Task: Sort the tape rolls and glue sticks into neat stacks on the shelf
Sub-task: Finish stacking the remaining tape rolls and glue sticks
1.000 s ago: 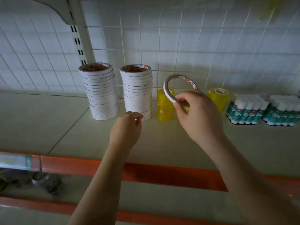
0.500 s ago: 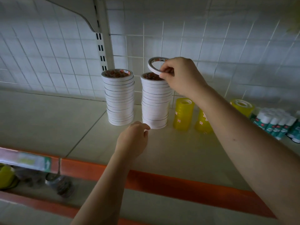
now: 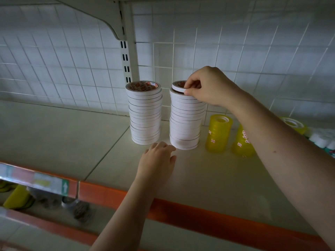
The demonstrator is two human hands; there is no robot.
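Tape stacks and glue sticks on the shelf, as I see them from the head camera.

I see two tall stacks of white tape rolls standing upright side by side, apart, toward the far wall: the left stack (image 3: pixel 145 113) is topped by a roll with a printed orange core, and the right stack (image 3: pixel 186 120) leans slightly, with a single white roll (image 3: pixel 178 87) lying flat on its top, a little off-centre. To the right stand two short columns of yellow tape (image 3: pixel 219 133) and (image 3: pixel 242 142), with another yellow roll (image 3: pixel 294 125) farther right. Glue sticks (image 3: pixel 321 139) with white caps cluster at the far right edge, blurred.
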